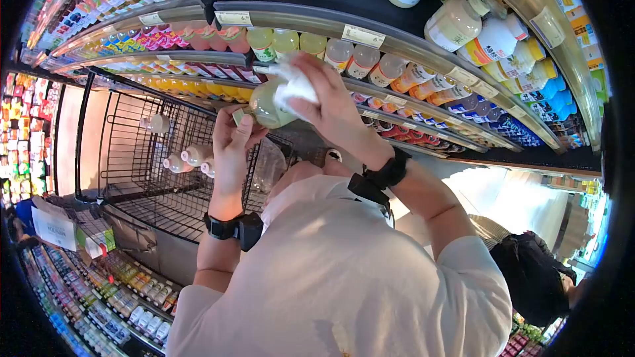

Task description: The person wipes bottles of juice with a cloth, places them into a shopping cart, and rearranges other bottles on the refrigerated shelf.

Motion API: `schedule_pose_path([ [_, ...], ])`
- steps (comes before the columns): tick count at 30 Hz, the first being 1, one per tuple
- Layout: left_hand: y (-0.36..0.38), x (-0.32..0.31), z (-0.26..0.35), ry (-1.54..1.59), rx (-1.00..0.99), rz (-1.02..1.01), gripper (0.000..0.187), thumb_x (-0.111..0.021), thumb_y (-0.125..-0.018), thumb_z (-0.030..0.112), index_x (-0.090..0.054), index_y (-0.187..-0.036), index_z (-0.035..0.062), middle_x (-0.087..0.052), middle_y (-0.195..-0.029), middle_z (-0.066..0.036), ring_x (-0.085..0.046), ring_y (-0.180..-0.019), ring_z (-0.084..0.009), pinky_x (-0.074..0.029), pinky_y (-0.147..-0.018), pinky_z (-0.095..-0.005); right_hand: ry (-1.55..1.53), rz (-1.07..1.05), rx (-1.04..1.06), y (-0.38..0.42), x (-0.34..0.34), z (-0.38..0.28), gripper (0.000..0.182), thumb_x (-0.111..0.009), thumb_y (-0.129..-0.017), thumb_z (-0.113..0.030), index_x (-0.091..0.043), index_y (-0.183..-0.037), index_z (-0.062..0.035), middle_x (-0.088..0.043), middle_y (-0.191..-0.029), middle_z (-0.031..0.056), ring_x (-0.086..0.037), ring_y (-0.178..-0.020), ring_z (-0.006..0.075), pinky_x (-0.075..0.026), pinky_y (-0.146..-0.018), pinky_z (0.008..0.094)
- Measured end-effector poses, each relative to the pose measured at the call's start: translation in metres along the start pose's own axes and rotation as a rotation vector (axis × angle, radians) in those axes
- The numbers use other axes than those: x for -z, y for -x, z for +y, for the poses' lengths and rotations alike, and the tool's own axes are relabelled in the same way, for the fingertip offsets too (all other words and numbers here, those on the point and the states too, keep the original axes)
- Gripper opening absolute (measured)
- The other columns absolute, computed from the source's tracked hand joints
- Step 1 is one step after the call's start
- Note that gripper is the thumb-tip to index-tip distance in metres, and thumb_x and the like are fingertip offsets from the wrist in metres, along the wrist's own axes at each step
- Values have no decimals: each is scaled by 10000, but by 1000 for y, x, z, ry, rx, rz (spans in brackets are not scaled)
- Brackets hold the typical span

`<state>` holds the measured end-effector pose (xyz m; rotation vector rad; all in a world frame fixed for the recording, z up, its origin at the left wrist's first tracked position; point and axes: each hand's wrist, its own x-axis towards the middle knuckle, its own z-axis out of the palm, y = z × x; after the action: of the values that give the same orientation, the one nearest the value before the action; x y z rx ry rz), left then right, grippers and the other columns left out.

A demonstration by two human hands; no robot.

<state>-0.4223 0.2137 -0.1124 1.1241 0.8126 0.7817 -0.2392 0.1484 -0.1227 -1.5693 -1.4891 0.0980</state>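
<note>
A pale green drink bottle [270,104] is held tilted in front of my chest. My left hand [233,137] is closed around its cap end, with the thumb on the light green cap [239,117]. My right hand [325,100] grips a crumpled white cloth or tissue [296,87] and presses it against the side of the bottle. The cloth is slightly blurred, and it hides part of the bottle.
A black wire shopping cart [149,158] stands at the left with several bottles [195,154] inside. Ahead, a shelf [297,16] carries drink bottles and price tags. A person in dark clothing [532,277] is behind at the right. Cartons [92,231] sit at lower left.
</note>
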Motion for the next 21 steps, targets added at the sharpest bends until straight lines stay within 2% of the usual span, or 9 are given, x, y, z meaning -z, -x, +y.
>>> schedule_pose_path([
  [1,0,6,-1,0,2,5,282,-551,-912,219,-468,-1088,14,-579,-983,-68,-607,-842,-143,-534,-775,-302,-3,-4,0,1,-3,1,574,-622,-815,-382,-461,-1241,-32,-493,-1225,156,-470,-1134,347,-396,-932,396],
  [3,0,22,-5,29,9,40,295,-552,-912,230,-467,-1086,7,-579,-986,-80,-608,-845,-157,-536,-767,-306,-489,-62,-403,3,-13,5,529,-516,-904,-408,-462,-1222,12,-574,-1085,165,-560,-997,283,-429,-870,345],
  [4,3,30,-6,20,5,101,300,-540,-918,242,-465,-1085,5,-569,-990,-88,-608,-844,-171,-541,-742,-302,-705,-122,-563,9,-22,13,537,-465,-932,-428,-440,-1259,-3,-570,-1055,102,-521,-970,147,-406,-843,264],
  [7,11,58,2,37,-68,261,289,-513,-931,245,-461,-1089,9,-558,-998,-93,-609,-843,-187,-541,-720,-303,-715,-188,-762,19,-40,20,535,-458,-932,-428,-441,-1259,-5,-564,-1056,95,-517,-931,127,-428,-803,278],
  [9,19,84,10,-12,-89,355,279,-483,-946,238,-450,-1112,16,-548,-1017,-110,-610,-842,-205,-534,-725,-315,-631,-256,-737,23,-62,23,523,-463,-927,-406,-433,-1264,-7,-572,-1078,127,-550,-958,191,-441,-805,321],
  [12,35,108,25,-82,-142,458,295,-485,-944,234,-448,-1125,4,-555,-1022,-113,-613,-834,-202,-533,-724,-312,-492,-391,-121,26,-102,11,493,-621,-823,-275,-465,-1215,-20,-495,-1171,189,-488,-1086,361,-397,-916,403],
  [15,45,129,36,-155,-172,476,304,-486,-944,240,-460,-1125,-3,-568,-1006,-109,-616,-820,-190,-527,-718,-301,-218,-463,513,26,-143,-1,413,-629,-781,-227,-526,-1146,-62,-505,-1180,139,-479,-1129,287,-355,-996,395],
  [18,48,138,46,-274,-183,519,308,-485,-943,269,-490,-1095,1,-578,-965,-94,-609,-791,-162,-513,-706,-290,249,-608,717,66,-188,21,328,-572,-781,-169,-554,-1102,-103,-532,-1154,95,-485,-1128,260,-293,-1045,403],
  [21,42,143,51,-315,-202,479,300,-483,-943,265,-493,-1087,2,-576,-963,-90,-603,-798,-158,-507,-703,-288,138,-579,657,73,-193,25,275,-499,-797,-94,-568,-1062,-120,-546,-1156,74,-478,-1148,258,-235,-1072,434],
])
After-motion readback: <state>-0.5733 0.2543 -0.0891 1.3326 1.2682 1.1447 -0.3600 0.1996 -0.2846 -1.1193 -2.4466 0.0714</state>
